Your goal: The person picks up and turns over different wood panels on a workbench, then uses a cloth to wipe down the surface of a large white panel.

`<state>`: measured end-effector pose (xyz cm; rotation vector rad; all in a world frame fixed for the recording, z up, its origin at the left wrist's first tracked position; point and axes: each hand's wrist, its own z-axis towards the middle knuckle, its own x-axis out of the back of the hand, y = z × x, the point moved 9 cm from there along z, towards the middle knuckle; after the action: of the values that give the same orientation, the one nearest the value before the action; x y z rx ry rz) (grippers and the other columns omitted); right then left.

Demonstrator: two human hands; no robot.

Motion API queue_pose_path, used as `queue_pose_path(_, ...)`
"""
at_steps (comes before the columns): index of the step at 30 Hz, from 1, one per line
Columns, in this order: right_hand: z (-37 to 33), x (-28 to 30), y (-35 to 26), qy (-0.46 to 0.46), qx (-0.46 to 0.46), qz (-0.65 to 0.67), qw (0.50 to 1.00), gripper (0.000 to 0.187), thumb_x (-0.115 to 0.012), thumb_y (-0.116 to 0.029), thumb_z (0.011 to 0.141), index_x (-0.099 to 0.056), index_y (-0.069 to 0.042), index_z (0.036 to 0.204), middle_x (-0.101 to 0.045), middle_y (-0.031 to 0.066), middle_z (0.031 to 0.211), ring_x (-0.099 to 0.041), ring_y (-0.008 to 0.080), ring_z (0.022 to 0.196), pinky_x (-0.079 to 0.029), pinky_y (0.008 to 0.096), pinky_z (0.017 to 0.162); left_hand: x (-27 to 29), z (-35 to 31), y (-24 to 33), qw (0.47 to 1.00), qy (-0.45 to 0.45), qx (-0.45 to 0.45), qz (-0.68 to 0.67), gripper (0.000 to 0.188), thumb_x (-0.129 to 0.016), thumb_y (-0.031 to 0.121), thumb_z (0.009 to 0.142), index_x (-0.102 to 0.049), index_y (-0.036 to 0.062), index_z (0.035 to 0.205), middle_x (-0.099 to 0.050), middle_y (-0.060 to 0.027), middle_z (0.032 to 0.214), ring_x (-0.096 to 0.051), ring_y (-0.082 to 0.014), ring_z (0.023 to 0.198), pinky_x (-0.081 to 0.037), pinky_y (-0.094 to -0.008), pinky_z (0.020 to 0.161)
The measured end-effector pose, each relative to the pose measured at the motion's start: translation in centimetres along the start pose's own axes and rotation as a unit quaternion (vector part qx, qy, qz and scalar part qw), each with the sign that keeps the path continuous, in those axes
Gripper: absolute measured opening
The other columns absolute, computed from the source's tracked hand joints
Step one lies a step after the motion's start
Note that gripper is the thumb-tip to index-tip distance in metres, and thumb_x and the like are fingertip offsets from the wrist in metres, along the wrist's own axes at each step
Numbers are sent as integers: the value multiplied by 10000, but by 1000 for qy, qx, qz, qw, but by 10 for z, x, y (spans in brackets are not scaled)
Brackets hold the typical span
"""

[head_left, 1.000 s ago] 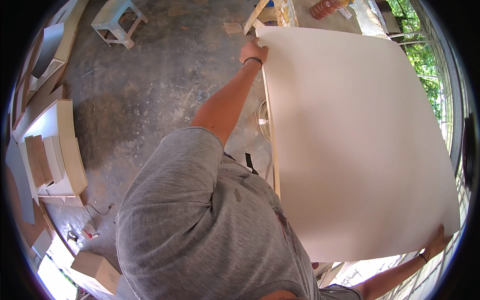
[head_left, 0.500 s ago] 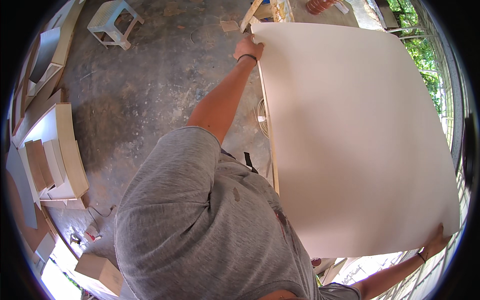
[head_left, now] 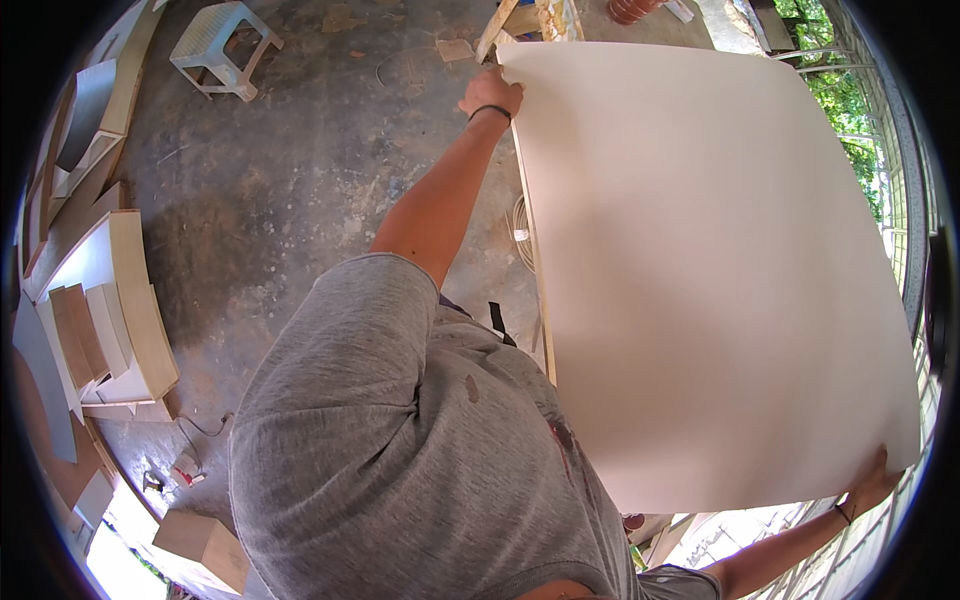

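Observation:
A large white board (head_left: 700,260) with a pale wooden edge fills the right half of the head view. My left hand (head_left: 490,92) is closed round its far left corner, arm stretched out. At the near right corner my right hand (head_left: 872,488) grips the edge. Its fingers are partly hidden by the board. Dark bands circle both wrists. Beneath the far left corner stands a paint-stained wooden support (head_left: 557,20). How the rest of the board is supported is hidden.
A pale plastic stool (head_left: 222,45) stands on the concrete floor at far left. Wooden cabinet pieces (head_left: 140,300) line the left side. A coiled hose or cable (head_left: 521,228) lies beside the board. A wooden box (head_left: 203,545) sits near left, and a slatted wall (head_left: 903,220) runs along the right.
The board's far left corner and my left hand have shifted slightly left. My right hand stays at the near right corner.

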<state>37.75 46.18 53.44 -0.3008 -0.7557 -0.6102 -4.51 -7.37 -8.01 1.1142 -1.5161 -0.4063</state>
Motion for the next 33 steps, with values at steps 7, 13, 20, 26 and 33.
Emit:
queue_pose_path(7, -4, 1, -10, -2, -8, -3, 1000, 601, -664, -209, 793, -417, 52, 1275, -555, 175, 1189, -584, 272, 1002, -465, 333, 864, -11, 13, -14, 999, -9, 15, -38, 556, -721, 378, 672, -560, 263, 1192, -593, -50, 1176, -538, -232, 1116, -435, -465, 892)
queue_pose_path(13, 4, -1, 12, -2, -1, 19, 1000, 607, -674, -222, 786, -423, 48, 1269, -561, 171, 1180, -588, 273, 993, -471, 334, 855, -14, 15, -14, 999, -20, 29, -37, 534, -721, 384, 654, -578, 257, 1152, -598, -44, 1159, -550, -225, 1094, -448, -439, 876)
queue_pose_path(20, -4, -3, -2, -4, -9, 35, 999, 593, -681, -219, 786, -438, 50, 1256, -567, 179, 1165, -599, 269, 968, -484, 326, 839, -15, 18, -16, 998, -24, 28, -47, 497, -716, 355, 658, -599, 213, 1120, -615, -52, 1122, -572, -238, 1058, -470, -406, 852)
queue_pose_path(26, 0, -2, 4, 3, -6, -8, 1000, 560, -682, -207, 794, -457, 44, 1241, -574, 174, 1157, -600, 258, 967, -484, 323, 839, -7, 7, -7, 997, 44, -20, -65, 494, -714, 336, 658, -627, 137, 1101, -642, -135, 1031, -604, -288, 976, -486, -393, 830)
queue_pose_path(33, 10, 1, 27, 11, 24, 6, 1000, 532, -674, -204, 802, -467, 44, 1225, -592, 158, 1135, -605, 251, 953, -481, 320, 839, -7, 5, -8, 996, 56, -28, -64, 497, -709, 362, 661, -628, 159, 1108, -645, -152, 1016, -607, -302, 963, -492, -396, 815)
